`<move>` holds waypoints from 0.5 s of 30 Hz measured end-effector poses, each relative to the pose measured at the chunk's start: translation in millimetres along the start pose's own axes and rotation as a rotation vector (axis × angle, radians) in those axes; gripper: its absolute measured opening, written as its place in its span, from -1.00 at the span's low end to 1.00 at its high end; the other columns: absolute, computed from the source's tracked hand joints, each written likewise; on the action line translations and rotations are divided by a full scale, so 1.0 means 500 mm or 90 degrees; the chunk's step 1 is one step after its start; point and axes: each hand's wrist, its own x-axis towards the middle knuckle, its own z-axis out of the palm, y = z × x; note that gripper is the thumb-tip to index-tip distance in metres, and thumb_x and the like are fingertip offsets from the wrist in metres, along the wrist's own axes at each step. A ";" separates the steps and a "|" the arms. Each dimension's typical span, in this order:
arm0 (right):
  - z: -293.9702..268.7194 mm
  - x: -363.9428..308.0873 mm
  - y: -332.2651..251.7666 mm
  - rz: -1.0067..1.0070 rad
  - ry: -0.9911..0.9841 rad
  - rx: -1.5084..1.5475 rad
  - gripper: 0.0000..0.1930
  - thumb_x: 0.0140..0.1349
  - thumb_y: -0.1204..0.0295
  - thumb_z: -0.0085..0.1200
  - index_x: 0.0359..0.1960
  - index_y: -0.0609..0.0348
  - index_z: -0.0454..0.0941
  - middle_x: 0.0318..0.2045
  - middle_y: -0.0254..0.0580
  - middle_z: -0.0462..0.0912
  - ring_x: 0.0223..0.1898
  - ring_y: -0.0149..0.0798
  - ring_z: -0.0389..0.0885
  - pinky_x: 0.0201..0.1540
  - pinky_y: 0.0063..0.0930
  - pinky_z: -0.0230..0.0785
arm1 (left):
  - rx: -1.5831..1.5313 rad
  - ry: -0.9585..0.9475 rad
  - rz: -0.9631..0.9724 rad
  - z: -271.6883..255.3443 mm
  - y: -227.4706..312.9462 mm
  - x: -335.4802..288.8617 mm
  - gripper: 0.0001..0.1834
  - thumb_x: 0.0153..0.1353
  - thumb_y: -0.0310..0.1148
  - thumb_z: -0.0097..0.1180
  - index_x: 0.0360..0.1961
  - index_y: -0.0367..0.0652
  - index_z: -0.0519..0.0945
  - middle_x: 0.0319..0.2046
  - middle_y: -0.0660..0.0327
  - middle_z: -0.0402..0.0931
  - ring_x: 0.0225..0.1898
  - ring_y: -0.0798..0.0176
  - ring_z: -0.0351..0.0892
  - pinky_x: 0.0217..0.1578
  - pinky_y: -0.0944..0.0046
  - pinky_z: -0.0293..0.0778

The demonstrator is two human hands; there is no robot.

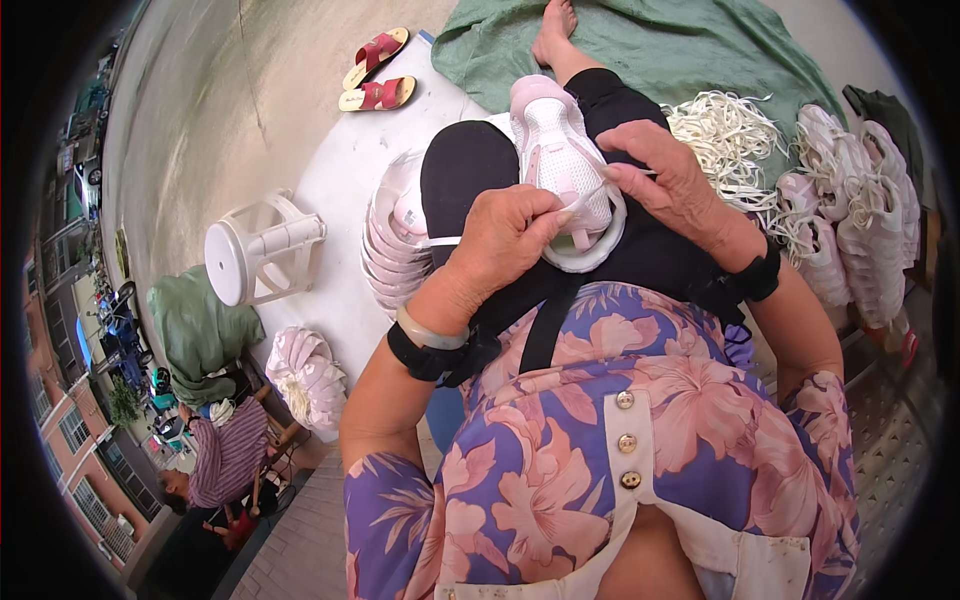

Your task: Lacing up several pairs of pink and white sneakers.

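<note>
A pale pink and white sneaker (pixel 557 135) rests on my lap between my thighs, its toe pointing away from me. My left hand (pixel 508 238) is closed in a pinch at the near left side of the shoe's opening. A white shoelace (pixel 440 241) runs from it, the loose end sticking out to the left. On the shoe's right side my right hand (pixel 675 185) pinches a lace between thumb and forefinger. The inside of the shoe is partly hidden by my fingers.
A heap of cream laces (pixel 725 140) lies right of my leg, beside several hanging white-pink shoes (pixel 850 210). Stacked pale shoes (pixel 385 255) stand at my left, near a white stool (pixel 265 250). Red sandals (pixel 378 94) and a green cloth (pixel 480 45) lie ahead. Another person (pixel 225 455) sits far left.
</note>
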 end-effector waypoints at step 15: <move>0.007 -0.015 -0.024 0.150 -0.104 0.078 -0.91 0.05 0.48 0.05 -0.40 0.21 0.51 -0.53 -0.11 0.51 -0.49 -0.09 0.51 -0.42 -0.39 0.33 | 0.007 0.046 0.003 -0.001 -0.012 0.007 -0.91 0.01 -0.48 0.14 -0.45 -0.29 0.58 -0.59 0.17 0.48 -0.58 0.33 0.45 -0.54 0.37 0.35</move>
